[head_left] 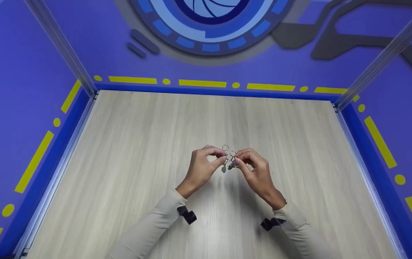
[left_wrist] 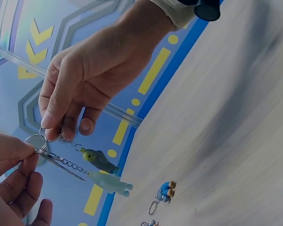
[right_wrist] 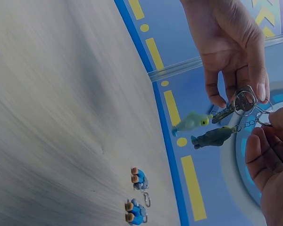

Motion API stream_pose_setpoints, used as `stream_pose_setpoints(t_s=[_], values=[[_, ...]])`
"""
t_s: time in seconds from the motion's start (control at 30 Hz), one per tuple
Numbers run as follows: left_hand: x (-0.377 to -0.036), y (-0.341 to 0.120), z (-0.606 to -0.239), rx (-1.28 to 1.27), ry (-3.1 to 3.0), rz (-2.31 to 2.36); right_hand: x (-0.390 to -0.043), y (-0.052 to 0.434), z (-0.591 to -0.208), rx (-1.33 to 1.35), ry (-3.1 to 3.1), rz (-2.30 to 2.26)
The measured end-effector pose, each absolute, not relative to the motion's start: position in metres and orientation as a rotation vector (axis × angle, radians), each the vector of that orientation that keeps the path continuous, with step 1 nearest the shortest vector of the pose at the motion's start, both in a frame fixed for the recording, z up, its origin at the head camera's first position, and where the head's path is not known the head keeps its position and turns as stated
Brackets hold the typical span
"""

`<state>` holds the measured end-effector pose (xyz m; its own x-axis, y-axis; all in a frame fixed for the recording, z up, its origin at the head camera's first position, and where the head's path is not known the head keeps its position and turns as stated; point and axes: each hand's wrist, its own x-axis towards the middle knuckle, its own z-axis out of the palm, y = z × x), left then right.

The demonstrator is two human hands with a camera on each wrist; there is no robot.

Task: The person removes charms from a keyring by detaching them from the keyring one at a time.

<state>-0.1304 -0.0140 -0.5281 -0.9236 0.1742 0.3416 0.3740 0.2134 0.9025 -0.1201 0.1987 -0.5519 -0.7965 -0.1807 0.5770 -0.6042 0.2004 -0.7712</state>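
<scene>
Above the pale wood-grain desk (head_left: 126, 151), the left hand (head_left: 201, 167) is pinching a silver metal key ring (left_wrist: 36, 142) while the right hand (head_left: 256, 171) is pinching the neighbouring ring's edge. Two small rubbery fish charms, dark green (left_wrist: 101, 160) and pale green (left_wrist: 109, 182), are dangling between them on chains. Prying the coil open steadily and keeping both pinches firm is probably wisest.

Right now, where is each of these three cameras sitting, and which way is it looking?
Head: worn up high, looking forward and down on the wooden table; left hand, right hand and both sleeves show.
Left wrist: low, looking across at the right hand pinching a key ring.
Right wrist: low, looking across at the left hand.
Both wrist views share the two dangling fish charms and two blue figures on the table.
</scene>
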Motion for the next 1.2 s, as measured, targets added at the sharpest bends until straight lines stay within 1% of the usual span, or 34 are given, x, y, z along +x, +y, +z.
stream_pose_setpoints(t_s=[0.43, 0.87, 1.2], values=[[-0.134, -0.017, -0.527, -0.635, -2.306, -1.635, -0.125, 0.194, -0.553, 0.742, -2.132, 1.51], [-0.134, -0.021, -0.534, -0.731, -2.384, -1.504, -0.124, 0.197, -0.56, 0.829, -2.169, 1.429], [-0.136, -0.024, -0.532, -0.775, -2.42, -1.49, -0.127, 0.192, -0.562, 0.893, -2.115, 1.358]])
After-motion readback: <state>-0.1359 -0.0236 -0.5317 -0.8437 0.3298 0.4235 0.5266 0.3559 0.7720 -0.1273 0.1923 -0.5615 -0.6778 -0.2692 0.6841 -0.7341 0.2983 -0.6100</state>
